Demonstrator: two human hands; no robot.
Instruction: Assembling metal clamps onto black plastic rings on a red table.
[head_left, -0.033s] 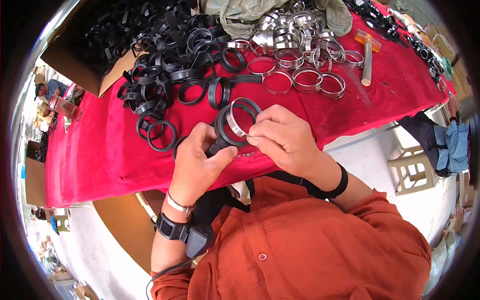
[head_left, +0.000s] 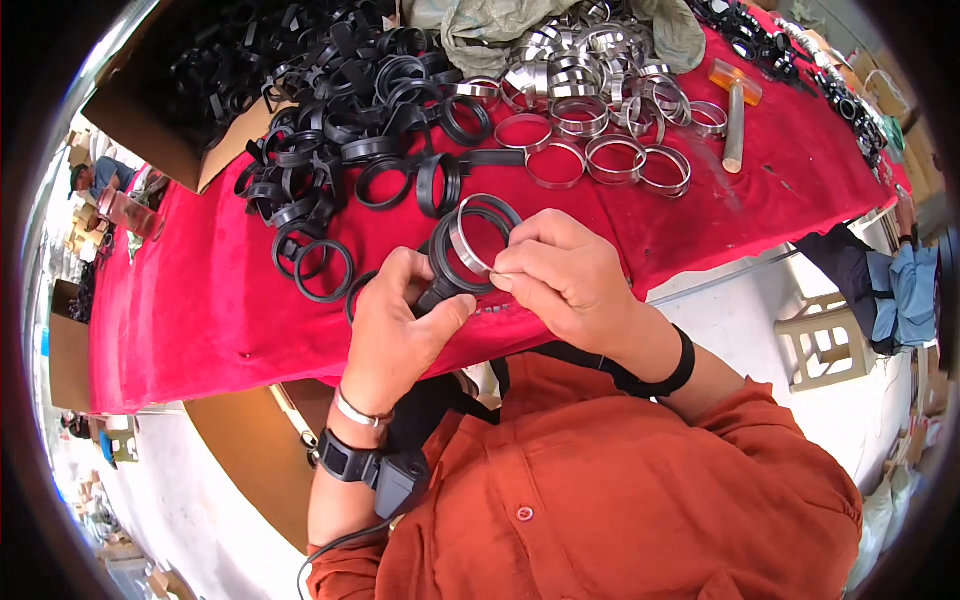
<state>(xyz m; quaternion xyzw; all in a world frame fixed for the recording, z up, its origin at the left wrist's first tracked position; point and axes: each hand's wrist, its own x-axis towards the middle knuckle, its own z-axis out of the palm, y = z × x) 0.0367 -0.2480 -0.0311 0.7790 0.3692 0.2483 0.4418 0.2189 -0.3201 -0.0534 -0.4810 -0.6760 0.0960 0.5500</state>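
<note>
Over the near edge of the red cloth, my left hand [head_left: 400, 325] is closed around the short stem of a black plastic ring [head_left: 437, 250]. Thumb and fingers of my right hand [head_left: 565, 270] pinch a thin silver metal ring [head_left: 463, 245] by its lower right edge. The metal ring is tilted against the open face of the black ring, overlapping it; whether it sits inside the rim at any point, I cannot tell. More black rings [head_left: 325, 272] lie just beyond my left hand.
On the red-covered table [head_left: 200, 320] a heap of black rings spills from a cardboard box [head_left: 150, 130]. Silver rings [head_left: 615, 158] are piled at the back centre beside a cloth sack [head_left: 490, 35]. A mallet [head_left: 735, 115] with an orange head lies right. A beige stool [head_left: 825, 340] stands right.
Almost nothing differs. My left wrist has shifted very slightly to the right, and the metal ring's tilt against the black ring has altered a little.
</note>
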